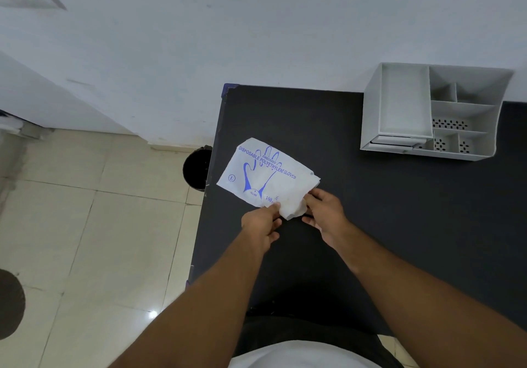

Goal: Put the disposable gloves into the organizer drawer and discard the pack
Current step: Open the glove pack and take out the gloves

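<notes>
A white pack of disposable gloves (265, 175) with blue print lies on the black table (370, 210) near its left edge. My left hand (261, 225) pinches the pack's near edge. My right hand (325, 213) grips the crumpled whitish gloves (293, 209) sticking out of the pack's near corner. A white organizer (427, 113) stands at the table's far right against the wall, with several open compartments on top and a drawer (399, 139) at its lower left front.
A black bin (196, 169) stands on the tiled floor just left of the table's edge. The white wall runs behind the table. A dark round object (10, 305) sits at the far left of the floor.
</notes>
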